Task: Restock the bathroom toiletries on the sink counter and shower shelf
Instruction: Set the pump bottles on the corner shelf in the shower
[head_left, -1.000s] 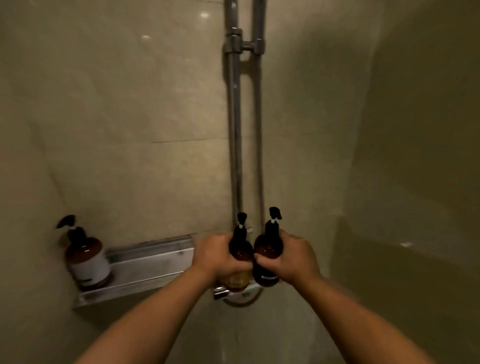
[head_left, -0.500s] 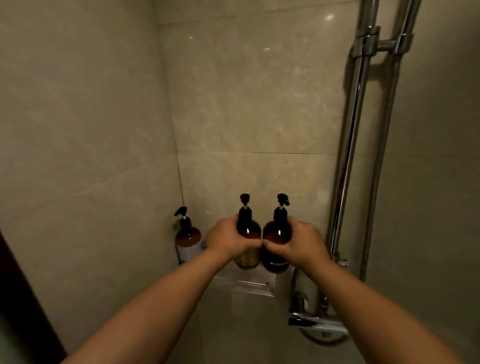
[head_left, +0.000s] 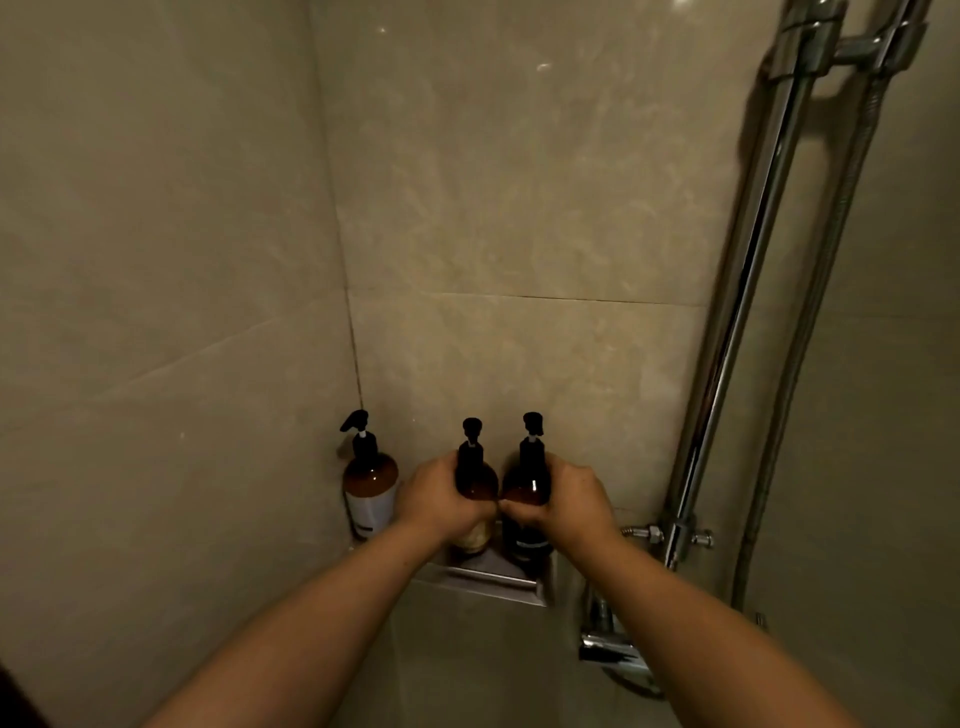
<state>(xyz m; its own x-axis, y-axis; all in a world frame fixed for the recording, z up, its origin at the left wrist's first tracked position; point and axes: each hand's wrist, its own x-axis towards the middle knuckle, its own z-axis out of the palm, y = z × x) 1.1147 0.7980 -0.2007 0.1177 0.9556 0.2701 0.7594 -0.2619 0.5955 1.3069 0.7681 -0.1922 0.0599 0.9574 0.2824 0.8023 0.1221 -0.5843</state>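
My left hand (head_left: 441, 501) grips an amber pump bottle (head_left: 471, 475) with pale liquid low in it. My right hand (head_left: 563, 499) grips a darker amber pump bottle (head_left: 529, 483) right beside it; the two bottles nearly touch. Both are upright, at or just above the metal shower shelf (head_left: 491, 579), and my hands hide whether their bases rest on it. A third amber pump bottle (head_left: 370, 486) with a white label stands on the shelf in the wall corner, left of my left hand.
Beige tiled walls meet in a corner behind the shelf. A chrome shower riser pipe (head_left: 737, 322) and hose (head_left: 810, 312) run down the right side to a mixer valve (head_left: 613, 649) below and right of the shelf.
Both bottles have travelled left from in front of the riser pipe to over the shelf and dropped slightly lower, beside the corner bottle. My grip on both is unchanged.
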